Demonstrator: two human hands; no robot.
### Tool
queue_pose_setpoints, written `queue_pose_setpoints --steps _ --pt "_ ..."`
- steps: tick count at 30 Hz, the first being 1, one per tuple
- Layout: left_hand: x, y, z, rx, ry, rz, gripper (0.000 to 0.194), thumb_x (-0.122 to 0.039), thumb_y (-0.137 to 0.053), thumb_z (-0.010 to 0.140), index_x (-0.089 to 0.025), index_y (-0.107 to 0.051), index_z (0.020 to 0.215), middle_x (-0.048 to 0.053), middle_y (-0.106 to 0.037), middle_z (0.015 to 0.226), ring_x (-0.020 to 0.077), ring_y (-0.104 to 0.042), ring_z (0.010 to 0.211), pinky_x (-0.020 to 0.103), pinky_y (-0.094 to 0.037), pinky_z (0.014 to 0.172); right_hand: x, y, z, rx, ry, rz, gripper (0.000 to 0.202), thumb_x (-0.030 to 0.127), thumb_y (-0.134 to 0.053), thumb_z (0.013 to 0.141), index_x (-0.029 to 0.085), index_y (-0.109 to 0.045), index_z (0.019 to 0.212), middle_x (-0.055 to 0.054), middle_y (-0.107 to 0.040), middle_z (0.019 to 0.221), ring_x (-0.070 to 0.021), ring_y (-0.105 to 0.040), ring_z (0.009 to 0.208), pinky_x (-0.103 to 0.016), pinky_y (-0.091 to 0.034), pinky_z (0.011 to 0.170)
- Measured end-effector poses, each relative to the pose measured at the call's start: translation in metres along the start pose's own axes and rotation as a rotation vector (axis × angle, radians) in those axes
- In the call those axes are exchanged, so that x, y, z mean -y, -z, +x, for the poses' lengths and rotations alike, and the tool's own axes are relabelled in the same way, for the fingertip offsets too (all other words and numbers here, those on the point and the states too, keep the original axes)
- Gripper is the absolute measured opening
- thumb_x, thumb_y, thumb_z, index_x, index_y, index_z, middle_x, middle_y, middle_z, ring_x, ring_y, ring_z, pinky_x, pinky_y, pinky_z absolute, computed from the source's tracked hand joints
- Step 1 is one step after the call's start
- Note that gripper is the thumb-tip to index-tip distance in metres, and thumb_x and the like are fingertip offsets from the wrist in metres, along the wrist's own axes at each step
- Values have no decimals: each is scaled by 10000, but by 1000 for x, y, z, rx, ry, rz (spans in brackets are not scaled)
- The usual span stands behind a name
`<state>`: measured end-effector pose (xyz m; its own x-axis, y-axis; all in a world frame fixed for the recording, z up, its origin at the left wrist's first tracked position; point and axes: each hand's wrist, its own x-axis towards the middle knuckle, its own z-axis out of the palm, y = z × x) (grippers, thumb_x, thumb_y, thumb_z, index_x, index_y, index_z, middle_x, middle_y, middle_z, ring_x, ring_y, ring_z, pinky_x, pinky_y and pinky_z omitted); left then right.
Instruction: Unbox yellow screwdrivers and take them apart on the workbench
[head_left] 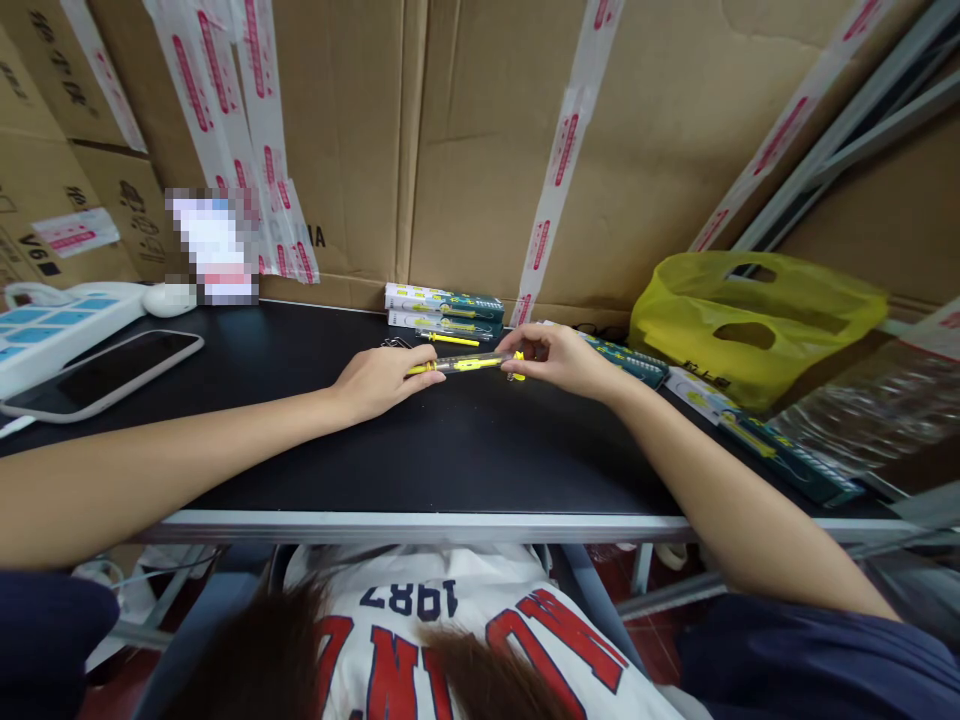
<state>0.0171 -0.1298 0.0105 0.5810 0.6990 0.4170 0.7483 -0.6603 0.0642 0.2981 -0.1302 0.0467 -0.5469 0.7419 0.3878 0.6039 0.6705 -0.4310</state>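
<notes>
2 hands [384, 380] [561, 360] on yellow pen [469, 365], "1987" shirt [469, 575], "V6" carton [86, 192]

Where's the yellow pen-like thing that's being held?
In the head view, the yellow pen-like thing is near the centre, held between the left hand and right hand, in front of the stacked boxes.

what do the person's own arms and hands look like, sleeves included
The left hand and right hand are ungloved, and no watch or bracelet shows on either wrist. Both slender forearms are bare below dark navy fabric sleeves: left sleeve, right sleeve. No markings show on the sleeves.
</notes>
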Motion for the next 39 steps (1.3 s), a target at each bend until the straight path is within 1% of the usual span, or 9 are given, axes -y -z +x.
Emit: queue_pose_setpoints --steps 7,10,14,19,22,27,32,36,39 --pt "4 -2 1 -21 18 -85 408 -585 -365 927 -242 -560 1031 -18 -618 739 173 -602 687 234 -315 563 0 7 0 -16 -17 108 353 436 -721 735 150 -648 928 -17 -640 717 -114 -533 604 -252 -408 560" --pt "7 -2 1 -32 31 -152 391 -575 -397 917 -230 -546 1023 -32 -562 660 163 -569 620 232 -314 552 -4 18 -1 -108 -32 193 351 425 -757 704 157 -636 897 -5 -623 724 -83 -499 560 -235 -395 517" --pt "8 -2 0 -47 23 -184 347 -506 -376 943 -218 -561 999 -25 -556 659 155 -550 593 238 -308 556 -11 38 -3 -221 -78 390 386 438 -782 679 168 -609 894 21 -600 667 -41 -412 441 -206 -317 394" --pt "7 -2 0 -29 5 -199 327 -486 -386 943 -216 -566 976 -27 -563 659 152 -553 606 241 -318 571 -22 54 -6 -400 -90 570 401 464 -784 669 187 -584 878 31 -591 666 -43 -450 440 -177 -295 342" --pt "6 -2 0 -34 -12 -226 321 -479 -389 942 -204 -551 967 -26 -579 674 140 -550 604 238 -319 567 -29 56 -5 -451 -112 601 403 490 -766 680 192 -560 857 33 -590 660 -48 -469 435 -174 -320 335" --pt "3 -1 0 -6 -26 -201 312 -461 -382 942 -199 -551 934 -22 -573 660 136 -540 598 238 -319 567 -36 53 -3 -503 -155 595 403 519 -730 711 212 -511 857 33 -601 685 -57 -497 446 -175 -351 346" --pt "0 0 0 1 -49 -151 306 -441 -378 946 -194 -560 938 6 -617 757 145 -562 644 239 -329 574 -42 49 1 -612 -150 675 409 497 -769 671 228 -507 833 49 -574 669 -63 -505 478 -176 -411 380" --pt "1 0 -1 -22 -58 -140 289 -420 -376 947 -191 -551 969 2 -603 730 144 -558 624 238 -336 566 -49 48 4 -686 -142 661 375 491 -756 686 241 -562 888 43 -563 674 -89 -580 580 -210 -520 515" --pt "1 -1 -2 -45 -72 -128 261 -395 -383 942 -193 -540 996 -4 -597 723 138 -555 605 237 -337 560 -49 48 5 -797 -98 552 353 543 -648 775 255 -564 963 -2 -628 819 -124 -653 734 -250 -561 625"
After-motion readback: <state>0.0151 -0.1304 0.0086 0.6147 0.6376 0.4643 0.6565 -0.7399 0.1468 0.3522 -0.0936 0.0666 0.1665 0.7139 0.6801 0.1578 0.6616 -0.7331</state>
